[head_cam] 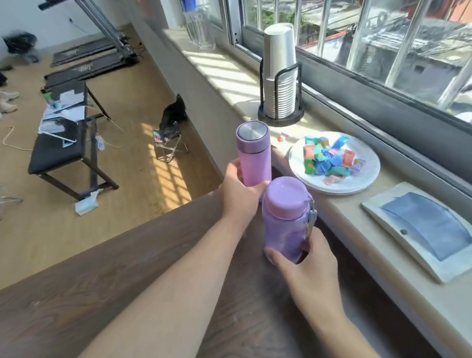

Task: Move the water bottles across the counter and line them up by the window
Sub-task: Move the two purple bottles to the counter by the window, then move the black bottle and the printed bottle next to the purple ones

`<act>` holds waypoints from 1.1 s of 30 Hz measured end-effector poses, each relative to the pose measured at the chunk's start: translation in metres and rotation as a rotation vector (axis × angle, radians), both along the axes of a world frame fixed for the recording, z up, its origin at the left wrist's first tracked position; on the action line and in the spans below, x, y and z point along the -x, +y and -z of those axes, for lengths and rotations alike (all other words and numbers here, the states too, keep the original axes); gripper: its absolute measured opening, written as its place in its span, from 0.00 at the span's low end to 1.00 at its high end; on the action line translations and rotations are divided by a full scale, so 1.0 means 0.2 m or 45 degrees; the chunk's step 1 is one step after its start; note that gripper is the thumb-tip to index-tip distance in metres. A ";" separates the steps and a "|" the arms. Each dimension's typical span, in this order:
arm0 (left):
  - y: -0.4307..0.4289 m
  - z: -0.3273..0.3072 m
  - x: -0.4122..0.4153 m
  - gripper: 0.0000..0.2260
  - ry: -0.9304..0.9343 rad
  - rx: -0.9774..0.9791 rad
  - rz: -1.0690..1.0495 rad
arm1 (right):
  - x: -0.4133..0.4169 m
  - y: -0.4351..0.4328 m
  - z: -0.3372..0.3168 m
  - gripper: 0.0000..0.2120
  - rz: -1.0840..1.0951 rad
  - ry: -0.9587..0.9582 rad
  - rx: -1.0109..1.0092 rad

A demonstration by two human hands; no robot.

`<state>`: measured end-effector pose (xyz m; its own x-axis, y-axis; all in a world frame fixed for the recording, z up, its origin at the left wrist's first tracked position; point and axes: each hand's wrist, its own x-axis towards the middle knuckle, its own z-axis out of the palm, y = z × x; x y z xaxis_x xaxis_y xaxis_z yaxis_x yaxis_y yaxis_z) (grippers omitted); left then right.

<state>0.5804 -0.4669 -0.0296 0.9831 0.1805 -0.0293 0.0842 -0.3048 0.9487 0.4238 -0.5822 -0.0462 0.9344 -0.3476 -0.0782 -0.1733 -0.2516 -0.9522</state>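
Both hands are engaged at the centre of the frame. The left hand [240, 196] is wrapped around the lower body of the pink flask [254, 156], fingers closed on it. The right hand [309, 260] grips the base of the purple bottle [286, 220], thumb in front and fingers curled behind. Both bottles stand upright at the far edge of the dark wood counter [125, 284], just beside the pale window sill [420, 277] (whether either base is lifted or resting cannot be told).

Risks noted:
- The white plate [303, 175] of wrapped sweets sits just right of the bottles; a sideways sweep could clip its rim and scatter the contents.
- The cup stack [280, 72] in its holder stands near, above centre; a tall flask set down close by could knock it.
- Both grips are low, so a hurried move could tip a bottle.
- The flask stands at the counter's left corner, with open floor below.
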 end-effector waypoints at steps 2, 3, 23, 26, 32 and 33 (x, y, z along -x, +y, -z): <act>0.00 0.00 -0.02 0.29 -0.002 -0.027 0.010 | 0.00 0.00 0.00 0.26 -0.004 0.006 0.020; 0.00 0.00 -0.02 0.29 0.007 -0.043 0.014 | 0.00 0.00 0.00 0.26 -0.004 0.009 0.027; 1.23 0.05 1.22 0.10 0.199 0.033 -0.426 | 0.39 0.70 0.14 0.17 -0.104 -0.207 0.318; 1.58 0.10 1.54 0.10 0.204 0.015 -0.620 | 0.45 1.10 0.08 0.16 -0.392 -0.101 0.201; 2.15 0.07 2.08 0.13 0.226 0.011 -1.077 | 0.66 1.89 -0.03 0.15 -0.862 -0.075 0.148; 2.22 0.07 2.16 0.12 0.257 0.018 -1.147 | 0.69 2.00 -0.05 0.16 -0.933 -0.078 0.156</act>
